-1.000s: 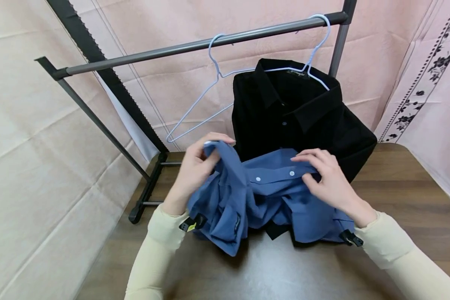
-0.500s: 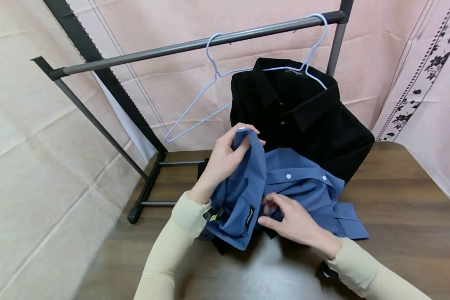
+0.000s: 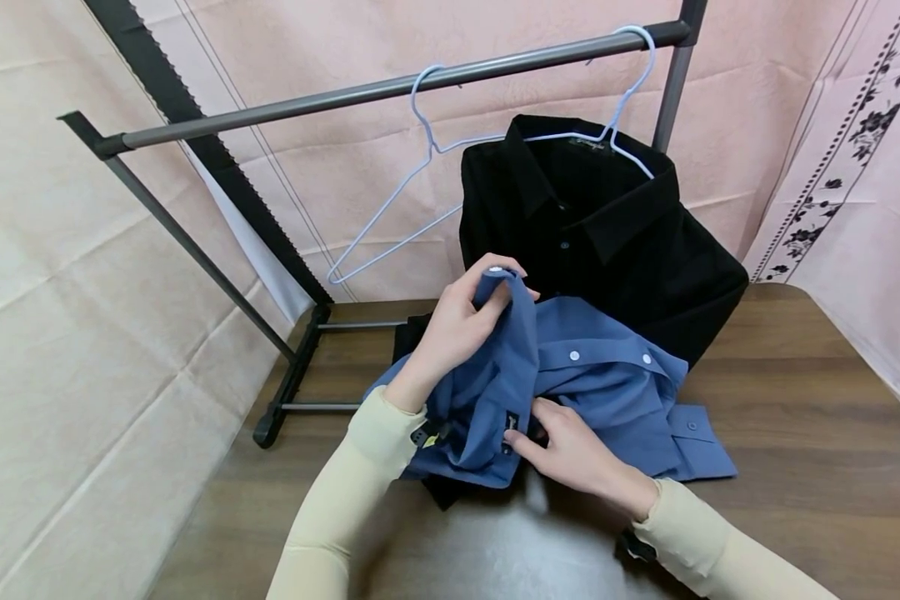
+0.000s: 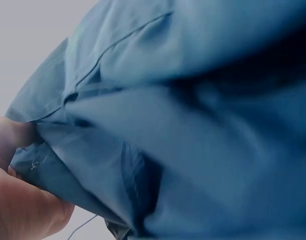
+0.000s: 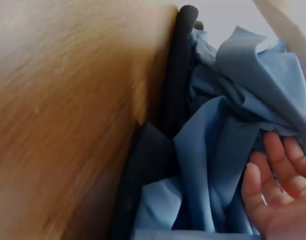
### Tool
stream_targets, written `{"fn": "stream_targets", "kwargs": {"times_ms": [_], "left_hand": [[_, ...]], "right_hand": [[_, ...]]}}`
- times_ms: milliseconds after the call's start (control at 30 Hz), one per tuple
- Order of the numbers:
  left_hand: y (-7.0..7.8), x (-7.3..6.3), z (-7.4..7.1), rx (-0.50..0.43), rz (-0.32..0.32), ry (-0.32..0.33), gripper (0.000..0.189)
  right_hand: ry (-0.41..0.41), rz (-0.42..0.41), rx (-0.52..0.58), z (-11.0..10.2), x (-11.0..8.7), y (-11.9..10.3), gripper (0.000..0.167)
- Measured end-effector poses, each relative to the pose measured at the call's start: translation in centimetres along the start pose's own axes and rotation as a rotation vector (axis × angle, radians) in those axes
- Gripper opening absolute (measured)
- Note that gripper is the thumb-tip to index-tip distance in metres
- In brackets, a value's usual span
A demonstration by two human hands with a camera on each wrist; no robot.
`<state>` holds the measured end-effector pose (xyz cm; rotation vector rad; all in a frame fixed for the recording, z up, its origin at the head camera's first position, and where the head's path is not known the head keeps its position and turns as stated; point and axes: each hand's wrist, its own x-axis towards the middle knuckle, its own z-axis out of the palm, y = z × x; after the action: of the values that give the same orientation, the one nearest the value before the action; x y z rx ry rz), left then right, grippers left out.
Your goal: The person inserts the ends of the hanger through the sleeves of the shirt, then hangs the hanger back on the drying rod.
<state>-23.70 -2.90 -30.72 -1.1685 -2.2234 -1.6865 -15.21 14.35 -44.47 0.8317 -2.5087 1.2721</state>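
Observation:
A blue button-up shirt [image 3: 600, 350] lies bunched on the table, its white-buttoned front to the right and a cuff spread flat beyond. My left hand [image 3: 461, 321] pinches the raised collar end between thumb and fingers; in the left wrist view the thumb and a fingertip [image 4: 30, 207] hold the cloth's edge. Lower down, my right hand [image 3: 570, 446] takes the fabric at the black neck label [image 3: 511, 425], thumb over the label and fingers behind the edge. The right wrist view shows its curled fingers [image 5: 275, 165] against the folds.
Behind, a black shirt [image 3: 570, 225] hangs on a pale blue hanger [image 3: 622, 108] from a metal rack [image 3: 300, 108]. To its left hangs another pale blue hanger [image 3: 390, 200]. Black cloth [image 5: 148, 165] lies under the blue shirt on the wooden table [image 3: 810, 400].
The left hand has moved right with the collar end. My right hand has left the button placket, come down and left, and now takes hold by the label. The cuff has come into view.

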Motion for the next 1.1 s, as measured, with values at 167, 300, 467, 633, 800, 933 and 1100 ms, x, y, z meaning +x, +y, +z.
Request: {"fn": "stream_targets", "kwargs": {"times_ms": [167, 300, 467, 633, 800, 933, 1100], "left_hand": [[-0.1, -0.1, -0.8, -0.013, 0.018, -0.003, 0.018], [0.1, -0.2, -1.7, -0.005, 0.036, 0.05, 0.017], [0.8, 0.0, -2.9, 0.062, 0.104, 0.169, 0.016], [1.7, 0.0, -3.7, 0.03, 0.13, 0.26, 0.016], [3.4, -0.1, -4.4, -0.009, 0.244, 0.304, 0.016], [6.0, 0.3, -5.2, 0.014, 0.441, 0.381, 0.014], [10.3, 0.7, -6.2, -0.086, 0.667, 0.569, 0.009]], "right_hand": [[0.025, 0.021, 0.04, -0.8, -0.1, 0.4, 0.008], [0.049, 0.08, 0.071, -2.2, -0.3, 0.4, 0.011], [0.16, 0.173, 0.072, -5.4, -0.1, -0.1, 0.025], [0.365, 0.133, 0.027, -9.9, 1.2, -1.5, 0.017], [0.502, -0.037, -0.095, -14.3, 3.5, -4.1, 0.022], [0.616, -0.285, -0.173, -17.7, 6.3, -7.6, 0.022], [0.733, -0.532, -0.166, -20.5, 10.3, -12.3, 0.021]]}}
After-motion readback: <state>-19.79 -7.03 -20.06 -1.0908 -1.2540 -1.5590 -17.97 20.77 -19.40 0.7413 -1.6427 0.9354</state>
